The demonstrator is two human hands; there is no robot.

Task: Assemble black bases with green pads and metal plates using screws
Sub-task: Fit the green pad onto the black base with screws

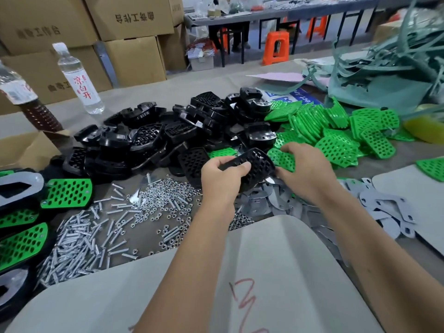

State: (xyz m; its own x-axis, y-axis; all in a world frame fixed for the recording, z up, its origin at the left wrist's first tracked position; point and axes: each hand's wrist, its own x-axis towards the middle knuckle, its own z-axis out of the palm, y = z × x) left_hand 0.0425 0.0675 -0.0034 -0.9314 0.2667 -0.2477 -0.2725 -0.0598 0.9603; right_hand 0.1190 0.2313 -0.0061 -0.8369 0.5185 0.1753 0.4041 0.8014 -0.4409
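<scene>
Left hand [222,175] grips a black base [255,167] by its near edge, thumb on top, holding it tilted above the metal plates [262,203]. Base looks like light, rigid moulded plastic with a perforated face; edges are the safe hold. Right hand [305,169] reaches over to a green pad [282,158], fingers curled onto it; a thin, flexible part, best pinched at the rim

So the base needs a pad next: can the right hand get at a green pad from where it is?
Probably yes. The right hand rests right at the edge of the green pads, fingers touching one, nothing between. The left hand holds the black base.
</scene>
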